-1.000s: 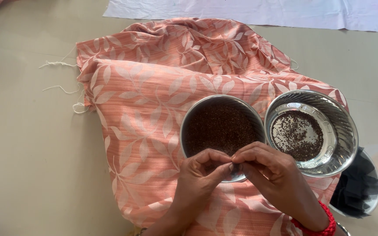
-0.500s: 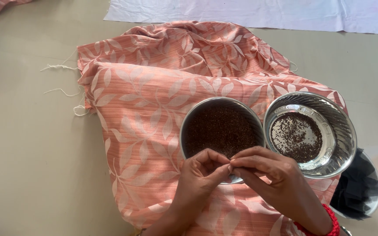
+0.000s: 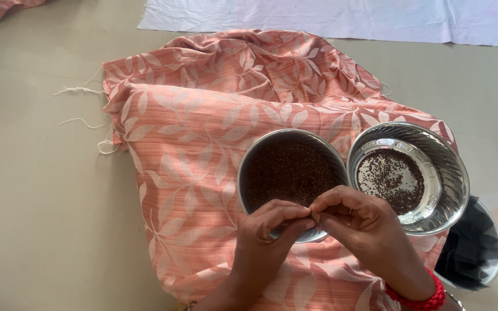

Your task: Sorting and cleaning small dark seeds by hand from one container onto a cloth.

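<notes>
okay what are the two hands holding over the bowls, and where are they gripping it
It cannot be told. The left hand and right hand pinch fingertips together over the near rim of the seed-filled steel bowl, but whatever sits in the grip is too small to see.

My left hand (image 3: 263, 239) and right hand (image 3: 361, 222) meet fingertip to fingertip over the near rim of the steel bowl (image 3: 292, 179), which is full of dark seeds.
</notes>
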